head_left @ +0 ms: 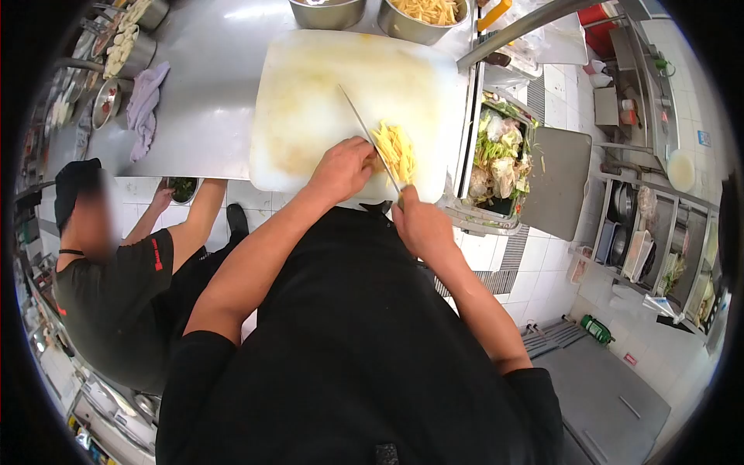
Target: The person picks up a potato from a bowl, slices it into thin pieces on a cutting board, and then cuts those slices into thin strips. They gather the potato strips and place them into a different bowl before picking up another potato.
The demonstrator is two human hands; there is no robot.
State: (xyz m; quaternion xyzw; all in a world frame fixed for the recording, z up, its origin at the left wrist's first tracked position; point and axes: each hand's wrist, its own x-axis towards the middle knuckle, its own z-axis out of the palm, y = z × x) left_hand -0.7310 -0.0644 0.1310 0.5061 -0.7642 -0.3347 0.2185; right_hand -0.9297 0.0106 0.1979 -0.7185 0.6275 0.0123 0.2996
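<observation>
Hazard: left hand (341,169) presses curled fingers on the yellow vegetable strips (395,149) right against the knife (368,132), gripped tight by the right hand (418,225); a slip could nick knuckles.

A single head-worn fisheye camera looks steeply down, close over the cutting board (310,101) and steel counter (209,93)

A commercial kitchen: steel counter (209,116), metal bowls (422,19), tiled floor (542,287), scrap bin (500,163).
</observation>
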